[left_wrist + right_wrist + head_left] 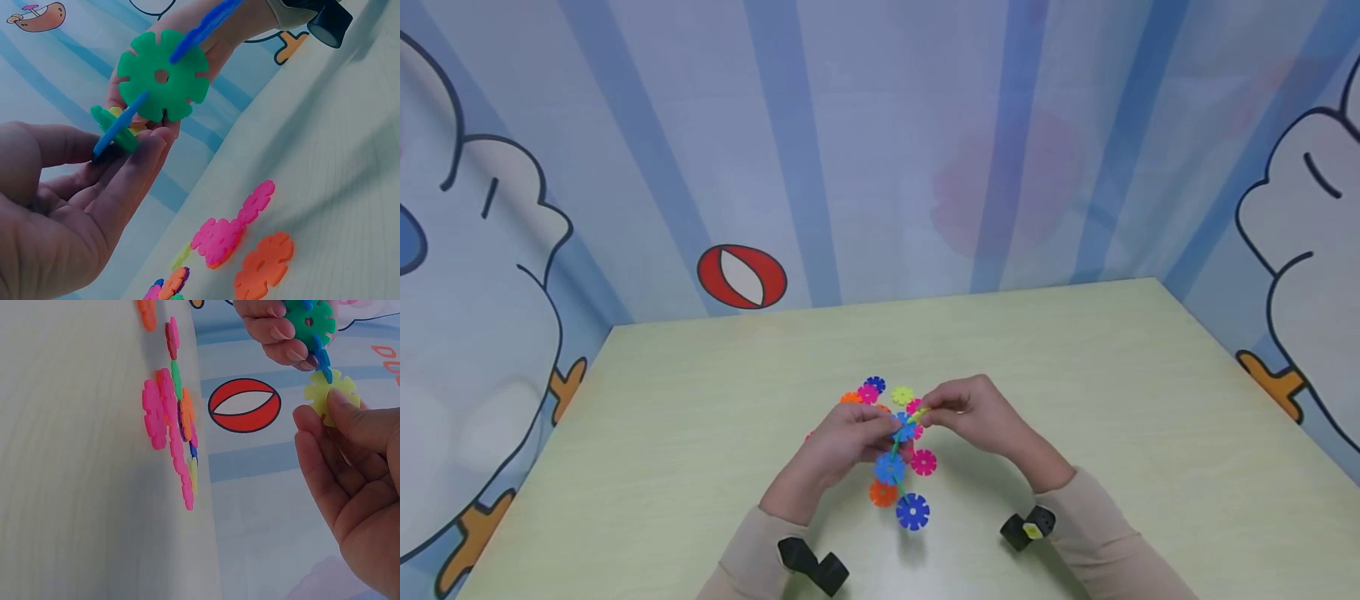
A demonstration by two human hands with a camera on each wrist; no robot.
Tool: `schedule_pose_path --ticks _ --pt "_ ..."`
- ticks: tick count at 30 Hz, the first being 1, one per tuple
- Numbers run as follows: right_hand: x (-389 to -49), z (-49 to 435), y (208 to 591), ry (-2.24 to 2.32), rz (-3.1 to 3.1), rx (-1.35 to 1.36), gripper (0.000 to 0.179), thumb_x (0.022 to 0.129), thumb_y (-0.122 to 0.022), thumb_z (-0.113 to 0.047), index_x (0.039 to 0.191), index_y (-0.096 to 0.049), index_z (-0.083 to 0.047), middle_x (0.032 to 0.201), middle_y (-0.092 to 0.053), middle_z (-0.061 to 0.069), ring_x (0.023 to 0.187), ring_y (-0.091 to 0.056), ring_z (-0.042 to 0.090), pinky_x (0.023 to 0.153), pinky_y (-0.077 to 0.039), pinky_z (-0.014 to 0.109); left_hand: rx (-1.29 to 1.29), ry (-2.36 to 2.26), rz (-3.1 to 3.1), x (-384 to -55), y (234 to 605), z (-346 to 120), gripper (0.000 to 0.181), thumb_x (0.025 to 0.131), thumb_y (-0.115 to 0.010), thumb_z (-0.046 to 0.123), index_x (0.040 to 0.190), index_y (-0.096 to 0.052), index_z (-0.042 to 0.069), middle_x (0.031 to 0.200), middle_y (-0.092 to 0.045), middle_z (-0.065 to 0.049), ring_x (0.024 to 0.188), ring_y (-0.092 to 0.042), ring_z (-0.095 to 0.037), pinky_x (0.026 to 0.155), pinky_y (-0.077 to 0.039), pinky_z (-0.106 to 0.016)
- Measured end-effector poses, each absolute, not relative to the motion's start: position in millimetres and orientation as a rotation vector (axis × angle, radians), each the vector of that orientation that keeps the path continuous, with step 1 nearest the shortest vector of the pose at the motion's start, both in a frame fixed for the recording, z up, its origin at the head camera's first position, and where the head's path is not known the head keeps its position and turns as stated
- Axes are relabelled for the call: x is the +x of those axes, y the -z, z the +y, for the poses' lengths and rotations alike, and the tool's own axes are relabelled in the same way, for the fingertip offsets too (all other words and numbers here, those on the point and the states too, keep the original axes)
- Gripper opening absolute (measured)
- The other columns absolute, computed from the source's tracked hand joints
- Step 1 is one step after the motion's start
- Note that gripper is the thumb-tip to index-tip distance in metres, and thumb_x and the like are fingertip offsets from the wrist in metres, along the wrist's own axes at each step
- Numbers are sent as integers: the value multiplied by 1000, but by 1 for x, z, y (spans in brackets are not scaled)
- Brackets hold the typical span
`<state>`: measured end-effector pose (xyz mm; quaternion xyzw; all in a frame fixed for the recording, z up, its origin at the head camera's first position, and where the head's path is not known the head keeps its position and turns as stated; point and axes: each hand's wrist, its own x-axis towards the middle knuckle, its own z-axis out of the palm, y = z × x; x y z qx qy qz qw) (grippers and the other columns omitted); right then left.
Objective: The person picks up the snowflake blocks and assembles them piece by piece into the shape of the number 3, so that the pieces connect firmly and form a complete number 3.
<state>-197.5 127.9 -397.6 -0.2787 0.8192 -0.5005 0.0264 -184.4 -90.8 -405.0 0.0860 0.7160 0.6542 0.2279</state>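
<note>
Near the middle of the table, my left hand [842, 437] pinches a chain of notched plastic discs. This chain includes a light blue disc [890, 468], a dark blue disc [913, 512] at its near end and a green disc [184, 87]. Between thumb and fingers my right hand [981, 414] pinches a yellow disc [317, 399]. The yellow disc touches a blue disc [322, 359] of the chain at its edge; how deep their slots interlock I cannot tell. Both hands are raised above the table, and fingers cover part of the chain.
Loose notched discs lie on the pale table [700, 383] beneath and beyond the hands. Among them are a pink disc [154, 415], an orange disc [265, 269] and a light yellow disc [903, 395]. A printed backdrop [895, 167] stands along the table's far edge and sides.
</note>
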Motion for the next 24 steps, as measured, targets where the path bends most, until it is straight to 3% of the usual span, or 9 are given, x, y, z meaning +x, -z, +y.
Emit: schedule_pose_path --ticks 9,13,17,24 --pt "-200 130 400 1562 2418 -813 10 88 -67 -3 95 -72 1 92 -72 12 81 -70 21 76 -57 36 227 -1828 1837 -188 407 -91 31 97 -59 22 106 -65 -7 89 -73 -11 81 -72 -22 81 -57 -32" --pt "-200 128 401 1564 2387 -833 9 88 -67 -1 94 -72 1 92 -72 13 83 -70 23 76 -57 31 252 -1827 1813 -188 408 -91 37 95 -61 27 109 -65 -7 87 -72 -6 86 -72 -27 84 -56 -36" --pt "-198 124 401 1538 2386 -839 8 88 -67 -2 93 -73 1 92 -72 12 83 -69 17 77 -56 25 283 -1816 1798 -188 407 -91 37 95 -62 25 112 -64 -8 88 -71 -5 85 -71 -24 87 -55 -38" --pt "-197 121 403 1474 2427 -855 8 87 -68 -3 93 -74 -1 91 -73 9 82 -67 13 76 -55 24 282 -1806 1810 -187 407 -90 37 93 -65 22 116 -65 -7 97 -72 -12 92 -71 -27 87 -54 -40"
